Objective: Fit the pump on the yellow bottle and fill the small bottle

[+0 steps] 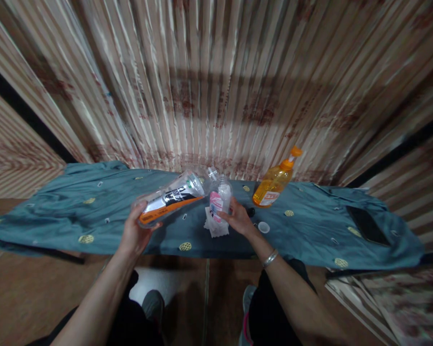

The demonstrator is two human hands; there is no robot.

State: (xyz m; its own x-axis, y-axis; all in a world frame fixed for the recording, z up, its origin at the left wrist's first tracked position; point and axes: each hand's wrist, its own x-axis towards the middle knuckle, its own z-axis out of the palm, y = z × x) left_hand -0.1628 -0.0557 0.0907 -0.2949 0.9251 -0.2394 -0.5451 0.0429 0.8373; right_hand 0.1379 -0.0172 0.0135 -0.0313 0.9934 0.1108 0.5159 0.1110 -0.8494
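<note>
My left hand [139, 229] is wrapped round the base of a large clear bottle [173, 198] with a silver, black and orange label. It is tilted, its open neck pointing right towards the top of a smaller clear bottle [220, 199] with a pink label. Around that small bottle's right side closes my right hand [238, 216], which keeps it nearly upright. Whether the two necks touch I cannot tell. A piece of white tissue [216, 229] lies under the small bottle. A small white cap [263, 227] rests beside my right wrist.
An orange pump bottle [273, 185] with amber liquid stands tilted in view to the right. A dark phone [368, 225] lies at the right end of the narrow table with its teal cloth [111, 216]. Behind it hangs a striped curtain [209, 96]. A small dark object [250, 212] sits near my right hand.
</note>
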